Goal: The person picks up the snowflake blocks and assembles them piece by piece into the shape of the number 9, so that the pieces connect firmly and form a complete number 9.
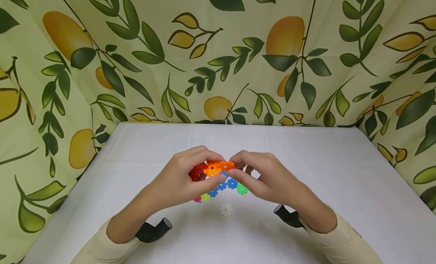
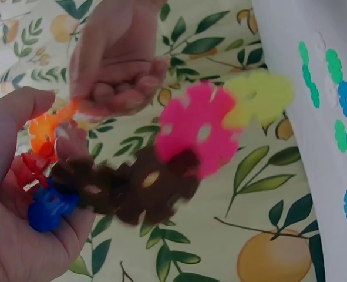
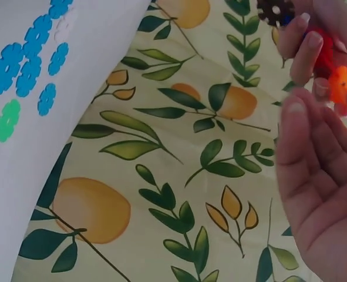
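Note:
Both hands meet in mid-air over the table, around a linked chain of notched plastic discs. My left hand [image 1: 185,173] holds the chain; a red disc [image 1: 196,173] shows inside its grip. In the left wrist view a blue disc [image 2: 51,207] lies against its fingers, and brown discs [image 2: 150,182], a pink disc [image 2: 199,129] and a yellow disc [image 2: 261,98] trail off the chain. Two orange discs [image 1: 212,169] bridge the hands. My right hand [image 1: 267,175] pinches the outer orange disc between thumb and fingertips. Its remaining fingers are curled.
On the white-covered table [image 1: 136,150] below lie several blue discs [image 1: 232,183], a green disc [image 1: 242,189] and a white disc [image 1: 225,210]. Leaf-and-fruit patterned cloth [image 1: 218,67] hangs behind and at both sides. Black wrist mounts [image 1: 154,230] stick out below the forearms.

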### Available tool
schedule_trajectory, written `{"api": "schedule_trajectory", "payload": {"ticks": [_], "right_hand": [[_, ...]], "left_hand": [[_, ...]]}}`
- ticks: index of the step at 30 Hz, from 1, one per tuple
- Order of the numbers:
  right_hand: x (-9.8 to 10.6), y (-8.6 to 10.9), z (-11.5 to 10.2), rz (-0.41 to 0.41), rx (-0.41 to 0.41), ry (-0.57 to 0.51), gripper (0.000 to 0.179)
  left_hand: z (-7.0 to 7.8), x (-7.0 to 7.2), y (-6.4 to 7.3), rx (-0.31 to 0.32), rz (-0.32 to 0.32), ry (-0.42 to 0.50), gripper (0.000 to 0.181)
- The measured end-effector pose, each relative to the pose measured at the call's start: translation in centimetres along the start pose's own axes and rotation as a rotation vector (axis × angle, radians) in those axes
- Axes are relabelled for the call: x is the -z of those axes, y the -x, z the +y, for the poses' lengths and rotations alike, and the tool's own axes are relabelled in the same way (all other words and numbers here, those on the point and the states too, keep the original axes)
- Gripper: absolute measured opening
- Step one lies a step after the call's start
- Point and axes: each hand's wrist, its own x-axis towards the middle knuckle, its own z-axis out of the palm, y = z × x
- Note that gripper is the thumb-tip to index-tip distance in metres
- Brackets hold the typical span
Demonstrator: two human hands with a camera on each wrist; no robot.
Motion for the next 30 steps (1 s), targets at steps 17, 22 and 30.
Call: {"api": "schedule_trajectory", "payload": {"ticks": [17, 22, 30], "right_hand": [[-5.4, 0.8, 5.8, -0.627, -0.524, 0.576, 0.027], [-5.7, 1.0, 6.6, -0.63, -0.521, 0.557, 0.023], [-5.6, 1.1, 7.3, -0.602, -0.501, 0.414, 0.028]], "left_hand": [[-0.1, 0.3, 0.1, -0.002, 0.06, -0.01, 0.009], [-0.1, 0.3, 0.0, -0.02, 0.055, 0.007, 0.011], [-0.4, 0.5, 0.0, -0.054, 0.073, 0.016, 0.014]]}}
